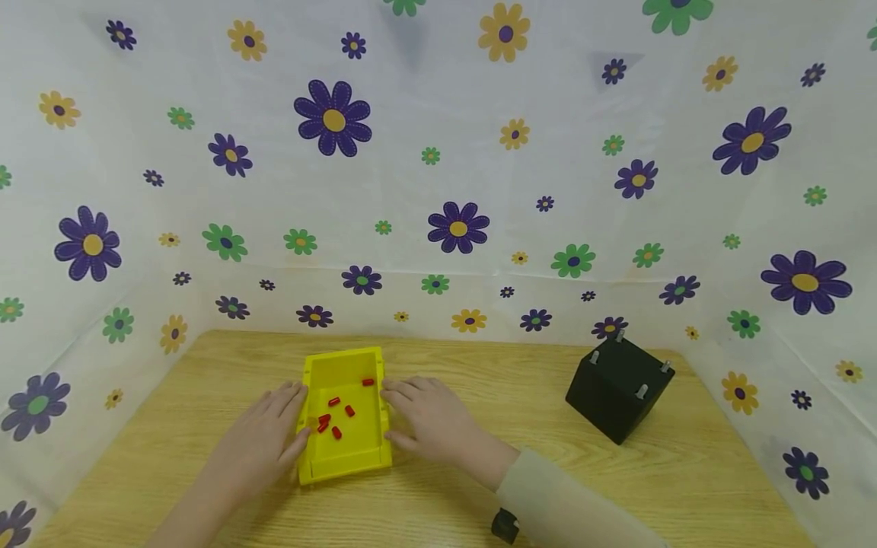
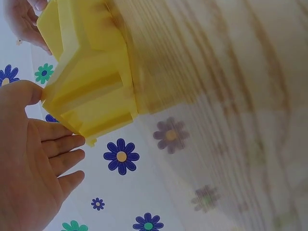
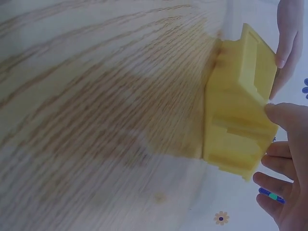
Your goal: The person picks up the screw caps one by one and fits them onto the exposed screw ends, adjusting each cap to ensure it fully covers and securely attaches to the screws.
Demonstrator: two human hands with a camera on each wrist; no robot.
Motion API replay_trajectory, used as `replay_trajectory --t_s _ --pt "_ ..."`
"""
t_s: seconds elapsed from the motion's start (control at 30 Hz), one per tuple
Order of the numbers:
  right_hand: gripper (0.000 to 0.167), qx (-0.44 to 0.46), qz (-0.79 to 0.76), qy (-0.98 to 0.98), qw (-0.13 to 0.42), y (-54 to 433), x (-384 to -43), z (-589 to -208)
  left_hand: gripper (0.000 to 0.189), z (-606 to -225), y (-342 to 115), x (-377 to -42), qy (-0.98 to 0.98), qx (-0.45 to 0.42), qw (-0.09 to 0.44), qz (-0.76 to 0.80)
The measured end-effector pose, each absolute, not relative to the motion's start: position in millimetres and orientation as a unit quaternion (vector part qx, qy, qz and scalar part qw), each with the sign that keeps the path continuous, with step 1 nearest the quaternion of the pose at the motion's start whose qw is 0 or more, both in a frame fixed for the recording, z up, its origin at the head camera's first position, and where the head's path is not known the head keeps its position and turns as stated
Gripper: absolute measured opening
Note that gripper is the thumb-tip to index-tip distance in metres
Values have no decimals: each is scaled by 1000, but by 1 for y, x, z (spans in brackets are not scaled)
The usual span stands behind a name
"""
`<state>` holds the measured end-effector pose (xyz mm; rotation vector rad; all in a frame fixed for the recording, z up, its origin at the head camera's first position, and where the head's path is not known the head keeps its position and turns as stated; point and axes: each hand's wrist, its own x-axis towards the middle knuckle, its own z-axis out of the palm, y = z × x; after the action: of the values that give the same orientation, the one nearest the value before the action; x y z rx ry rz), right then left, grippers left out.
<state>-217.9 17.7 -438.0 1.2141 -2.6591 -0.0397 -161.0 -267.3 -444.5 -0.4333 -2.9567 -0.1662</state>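
Note:
A yellow plastic bin (image 1: pixel 363 438) stands on the table between both hands. Inside it lie several small red capsules (image 1: pixel 334 401), loosely scattered. My left hand (image 1: pixel 263 430) touches the bin's left side with its thumb and fingertips, the fingers fairly straight. Against the opposite side rest the fingertips and thumb of my right hand (image 1: pixel 432 422), likewise extended. In the left wrist view the left hand (image 2: pixel 36 149) meets the bin's edge (image 2: pixel 91 91) with thumb and index finger. The right wrist view has the right hand (image 3: pixel 288 159) at the bin's upper edge; its lower fingers stand off the wall.
A black box (image 1: pixel 620 388) with metal pegs on its top stands tilted in view at the right of the wooden table (image 1: pixel 479 365). Below the right sleeve a small dark object (image 1: pixel 505 525) shows partly. A flower-patterned white cloth (image 1: pixel 404 190) walls the back and sides.

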Motion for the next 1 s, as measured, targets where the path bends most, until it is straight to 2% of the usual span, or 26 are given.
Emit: replay_trajectory --t_s 0.67,1.0 --pt "62 411 -29 -902 127 26 -209 -441 63 -442 -264 -163 -981 -174 76 -41" --pt "66 393 -25 -913 111 29 -205 -439 61 -442 -261 -166 -977 -190 85 -39"
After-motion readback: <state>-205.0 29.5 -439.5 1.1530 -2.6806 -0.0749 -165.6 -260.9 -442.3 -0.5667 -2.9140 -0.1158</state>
